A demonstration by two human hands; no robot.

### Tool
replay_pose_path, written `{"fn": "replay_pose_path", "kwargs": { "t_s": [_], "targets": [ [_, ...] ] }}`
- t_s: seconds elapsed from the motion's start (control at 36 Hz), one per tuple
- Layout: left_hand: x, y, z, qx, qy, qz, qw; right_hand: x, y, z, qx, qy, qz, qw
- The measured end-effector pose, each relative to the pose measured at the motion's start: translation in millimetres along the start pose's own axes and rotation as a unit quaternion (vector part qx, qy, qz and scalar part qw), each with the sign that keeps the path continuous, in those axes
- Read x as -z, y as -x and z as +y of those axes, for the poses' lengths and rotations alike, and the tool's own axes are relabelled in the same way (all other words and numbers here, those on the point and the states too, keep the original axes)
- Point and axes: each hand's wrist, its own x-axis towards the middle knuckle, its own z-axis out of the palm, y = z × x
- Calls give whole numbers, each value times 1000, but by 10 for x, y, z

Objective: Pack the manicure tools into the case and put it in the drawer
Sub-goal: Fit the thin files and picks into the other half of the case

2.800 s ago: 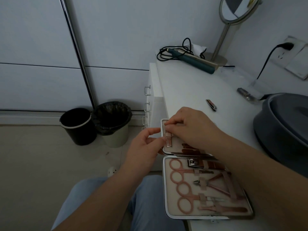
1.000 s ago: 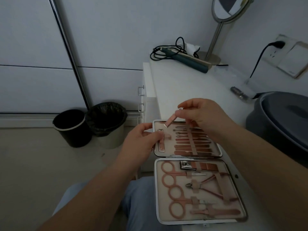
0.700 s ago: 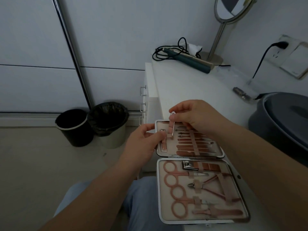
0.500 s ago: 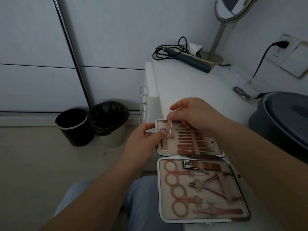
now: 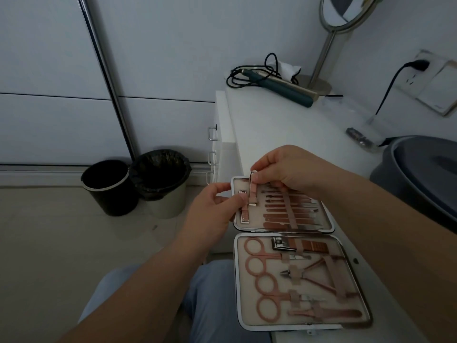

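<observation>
Right hand pinches a small rose-gold nail clipper upright over the open silver-rimmed manicure case. Left hand grips the case's far half (thumb on an elastic strap).

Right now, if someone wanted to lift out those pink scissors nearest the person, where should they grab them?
By the ring handles of the scissors, coming from the case's left side: the loops lie bare there, while a strap crosses the shank and the blades point right.

Two bins on the floor; mirror, hair straightener on the desk.
</observation>
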Motion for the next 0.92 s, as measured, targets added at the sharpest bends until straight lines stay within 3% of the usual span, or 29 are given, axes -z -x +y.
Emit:
{"fn": "replay_pose_path", "kwargs": {
  "t_s": [0.25,0.44,0.92],
  "targets": [
    [-16,11,11,-2,2,2,1000,-80,71,-30,53,103,8,993],
    [0,8,-12,-3,-3,-3,1000,-212,253,32,120,269,71,953],
    [-35,90,38,-19,-18,24,999,-308,412,222,164,239,132,948]
  ]
}}
